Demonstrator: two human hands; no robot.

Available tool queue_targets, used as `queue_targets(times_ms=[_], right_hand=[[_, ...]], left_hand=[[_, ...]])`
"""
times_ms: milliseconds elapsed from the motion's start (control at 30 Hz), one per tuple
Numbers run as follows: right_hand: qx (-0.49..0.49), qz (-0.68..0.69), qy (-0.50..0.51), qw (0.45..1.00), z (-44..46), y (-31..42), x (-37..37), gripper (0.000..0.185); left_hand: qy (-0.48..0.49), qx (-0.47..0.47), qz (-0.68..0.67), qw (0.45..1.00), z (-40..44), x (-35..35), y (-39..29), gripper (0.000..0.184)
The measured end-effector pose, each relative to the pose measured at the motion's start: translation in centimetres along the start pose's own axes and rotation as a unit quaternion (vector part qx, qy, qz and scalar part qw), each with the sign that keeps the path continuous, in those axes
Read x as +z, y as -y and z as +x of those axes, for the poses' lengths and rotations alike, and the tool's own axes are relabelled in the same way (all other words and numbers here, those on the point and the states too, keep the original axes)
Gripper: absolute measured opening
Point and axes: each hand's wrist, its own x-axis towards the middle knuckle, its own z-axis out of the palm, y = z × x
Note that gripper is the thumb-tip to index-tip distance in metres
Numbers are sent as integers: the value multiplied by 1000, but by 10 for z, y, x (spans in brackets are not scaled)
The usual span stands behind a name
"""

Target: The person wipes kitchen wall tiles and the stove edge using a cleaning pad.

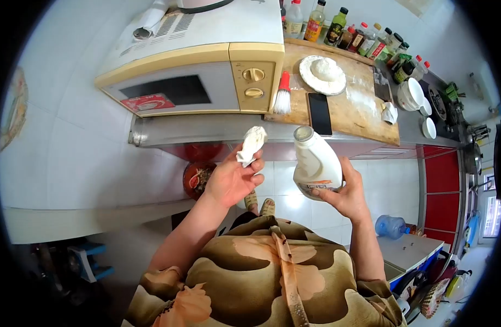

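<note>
In the head view my left hand (232, 177) holds up a crumpled white piece (253, 146) that looks like tissue or thin cloth, pinched between thumb and fingers. My right hand (347, 192) is wrapped round the lower part of a white plastic bottle (317, 163) with printing near its base. The bottle tilts slightly, and its round mouth (303, 133) has no screw cap on it. Both hands are in front of the counter edge, apart from each other. Beyond the bottle a black phone (319, 113) lies on the wooden board (351, 117).
A plate with a white dough-like mound (325, 70) rests on the floury board, near a red-handled brush (283, 94). The microwave (190, 82) stands at left. Several seasoning bottles (336, 26) line the wall. White bowls (411, 94) are at right. A bin (198, 179) stands below.
</note>
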Motion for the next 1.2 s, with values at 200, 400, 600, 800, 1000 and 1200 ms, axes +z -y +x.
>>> queue_targets(times_ms=[200, 400, 600, 800, 1000, 1200], right_hand=[[53, 11, -6, 999, -16, 4, 7, 60], [51, -9, -36, 998, -20, 13, 24, 58], [82, -23, -54, 995, -11, 23, 54, 58], [84, -4, -71, 994, 4, 36, 89, 58], [51, -80, -71, 993, 12, 41, 102, 60], [60, -69, -95, 991, 15, 44, 112, 60]], left_hand=[[26, -12, -4, 1000, 1, -2, 3, 37], [19, -33, 15, 999, 3, -13, -10, 36], [8, -55, 61, 997, -2, -28, -47, 42], [1, -70, 71, 995, -8, -37, -76, 39], [10, -98, 19, 995, -8, -61, -103, 41], [22, -113, 80, 990, -4, -60, -116, 31]])
